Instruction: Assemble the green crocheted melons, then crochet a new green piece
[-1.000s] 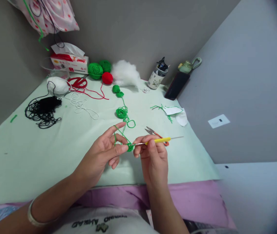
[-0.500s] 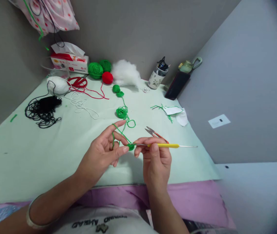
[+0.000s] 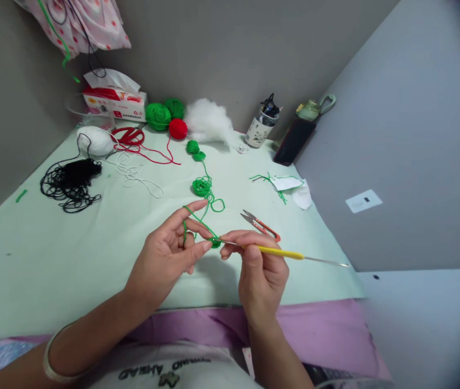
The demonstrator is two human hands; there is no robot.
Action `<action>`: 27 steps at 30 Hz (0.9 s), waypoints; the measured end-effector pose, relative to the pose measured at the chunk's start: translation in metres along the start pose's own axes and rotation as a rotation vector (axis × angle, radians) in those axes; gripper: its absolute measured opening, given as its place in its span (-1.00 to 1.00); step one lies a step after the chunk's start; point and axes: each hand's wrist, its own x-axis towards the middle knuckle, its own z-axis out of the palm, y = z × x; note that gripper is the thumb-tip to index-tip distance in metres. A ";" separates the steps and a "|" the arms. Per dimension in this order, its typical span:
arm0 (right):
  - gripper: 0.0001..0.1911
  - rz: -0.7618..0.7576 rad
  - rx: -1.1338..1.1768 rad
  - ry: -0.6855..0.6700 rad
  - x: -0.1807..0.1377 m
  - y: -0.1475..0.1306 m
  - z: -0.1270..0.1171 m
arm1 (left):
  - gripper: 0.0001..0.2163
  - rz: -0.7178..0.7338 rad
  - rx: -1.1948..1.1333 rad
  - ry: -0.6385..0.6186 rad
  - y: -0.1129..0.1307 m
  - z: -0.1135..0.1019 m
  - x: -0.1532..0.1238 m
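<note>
Between thumb and finger, my left hand (image 3: 173,246) pinches a small green crochet piece (image 3: 215,243). Green yarn (image 3: 198,217) runs over its raised index finger and down to the piece. My right hand (image 3: 260,270) grips a crochet hook (image 3: 280,252) by its yellow handle; the hook's tip meets the green piece, and its other metal end points right, tilted slightly down. Beyond my hands, a loose green yarn bundle (image 3: 201,187) lies on the table with the strand trailing from it. Red-handled thread snips (image 3: 260,224) rest just beyond my right hand.
At the back stand a tissue box (image 3: 114,104), green yarn balls (image 3: 158,116), a red ball (image 3: 178,129), white stuffing (image 3: 209,121), a pen cup (image 3: 260,127) and a dark phone (image 3: 295,141). Black yarn (image 3: 75,181) and white yarn (image 3: 95,141) lie left, white pieces (image 3: 290,185) right.
The hook's free end has swung down and to the right as my right hand turned. More of the snips shows now. My left hand has barely shifted.
</note>
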 end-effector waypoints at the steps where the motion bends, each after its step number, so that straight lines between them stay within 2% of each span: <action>1: -0.78 -0.022 -0.019 -0.001 0.000 0.000 0.000 | -0.42 0.000 0.005 0.009 0.001 0.000 0.000; 8: -0.78 -0.073 -0.144 0.007 -0.001 -0.001 0.001 | -0.46 -0.004 0.067 0.058 0.005 0.003 -0.002; 13: -0.73 -0.279 -0.398 -0.109 -0.007 -0.002 0.000 | -0.54 0.072 0.128 0.127 0.002 0.005 -0.002; 18: -0.66 -0.415 -0.589 -0.208 -0.011 -0.001 -0.001 | -0.52 0.032 0.101 0.149 0.001 0.007 0.000; 23: -0.55 -0.469 -0.701 -0.182 -0.017 0.011 -0.003 | -0.70 0.211 0.278 0.241 0.000 0.010 -0.003; 25: -0.50 -0.512 -0.754 -0.164 -0.019 0.017 -0.004 | -0.69 0.186 0.265 0.236 0.000 0.011 -0.003; 27: -0.46 -0.517 -0.732 -0.169 -0.019 0.020 -0.005 | -0.60 0.096 0.187 0.201 0.000 0.010 -0.003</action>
